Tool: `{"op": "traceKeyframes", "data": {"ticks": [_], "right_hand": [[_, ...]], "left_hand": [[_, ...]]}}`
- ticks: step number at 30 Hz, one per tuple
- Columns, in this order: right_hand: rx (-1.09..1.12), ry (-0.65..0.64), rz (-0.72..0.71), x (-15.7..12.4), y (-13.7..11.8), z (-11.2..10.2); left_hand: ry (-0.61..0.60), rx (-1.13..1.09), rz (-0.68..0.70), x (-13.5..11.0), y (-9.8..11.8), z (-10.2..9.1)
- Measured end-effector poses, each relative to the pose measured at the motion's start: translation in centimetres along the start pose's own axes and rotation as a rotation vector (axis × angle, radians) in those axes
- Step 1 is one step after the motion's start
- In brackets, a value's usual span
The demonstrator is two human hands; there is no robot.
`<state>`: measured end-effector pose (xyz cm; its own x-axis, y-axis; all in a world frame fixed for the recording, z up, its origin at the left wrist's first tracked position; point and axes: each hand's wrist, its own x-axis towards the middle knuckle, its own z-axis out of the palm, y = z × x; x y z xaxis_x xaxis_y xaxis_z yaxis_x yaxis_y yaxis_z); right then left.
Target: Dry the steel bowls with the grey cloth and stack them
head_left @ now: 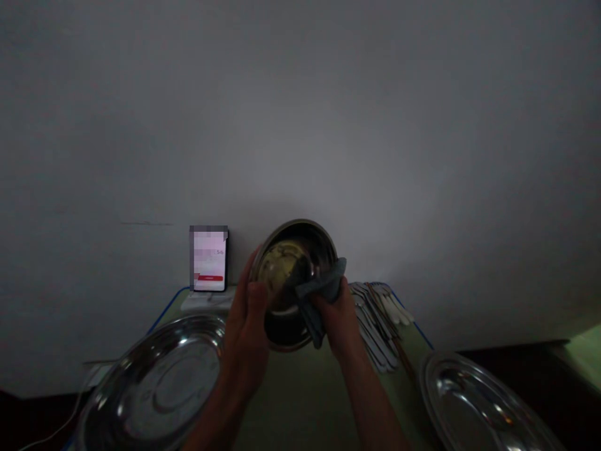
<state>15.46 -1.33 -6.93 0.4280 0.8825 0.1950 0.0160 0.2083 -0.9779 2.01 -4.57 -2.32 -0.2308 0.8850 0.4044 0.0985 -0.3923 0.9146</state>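
Note:
A round, shiny metal bowl [323,241] is held up above the table, tilted so that its inside faces me. My left hand [246,329] grips its left side, with the thumb over the rim and the fingers behind. A grey-blue cloth [328,285] is bunched in my right hand [340,316], which is closed around it at the bowl's right rim. Part of the cloth reaches into the bowl and part hangs down in front of it. The fingertips of my right hand are hidden by the cloth.
A large metal basin [141,351] stands at the left of the green table [295,401], an oval metal tray [469,382] at the right. Several pieces of cutlery [375,332] lie right of the bowl. A lit phone [209,260] leans on the wall [300,125] behind.

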Motion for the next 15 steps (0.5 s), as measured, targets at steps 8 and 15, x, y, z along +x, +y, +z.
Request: {"op": "traceKeyframes", "data": {"ticks": [8, 15], "right_hand": [[-0.24, 0.133, -0.149, 2.0, 0.5, -3.3], [-0.561, -0.243, -0.505, 0.8, -1.4, -3.7]], "left_hand": [[-0.314, 0.082, 0.078, -0.8, 0.0, 0.2], [-0.642, 0.185, -0.032, 1.2, 0.5, -2.6]]}}
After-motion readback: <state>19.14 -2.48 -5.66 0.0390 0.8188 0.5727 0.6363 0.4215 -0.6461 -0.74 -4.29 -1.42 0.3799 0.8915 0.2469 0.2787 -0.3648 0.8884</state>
